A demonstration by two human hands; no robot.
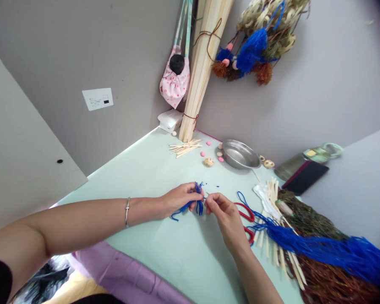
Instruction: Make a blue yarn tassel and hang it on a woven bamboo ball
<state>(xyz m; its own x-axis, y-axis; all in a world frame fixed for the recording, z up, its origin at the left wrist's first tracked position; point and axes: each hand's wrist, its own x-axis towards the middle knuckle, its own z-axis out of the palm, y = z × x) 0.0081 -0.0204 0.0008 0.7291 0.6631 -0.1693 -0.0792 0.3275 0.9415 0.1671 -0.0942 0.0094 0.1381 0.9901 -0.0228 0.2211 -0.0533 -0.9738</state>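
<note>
My left hand (186, 197) is closed around a small bunch of blue yarn (199, 207), its loose ends sticking out above and below the fingers. Close by on the right, my right hand (221, 209) pinches a thin, needle-like piece (208, 194) between thumb and forefinger. It points toward the yarn bunch, and its exact kind is too small to tell. A short blue strand seems to run between the two hands. Red-handled scissors (249, 213) lie just right of my right hand, partly hidden under it and under blue strands.
A long blue yarn hank (319, 249) lies right, over brown fibres (332, 280) and wooden sticks (283, 268). Behind stand a metal bowl (240, 154), a bottle (291, 165) and a dark phone (305, 177). Pink beads (203, 153) and short sticks (185, 147) lie at the back.
</note>
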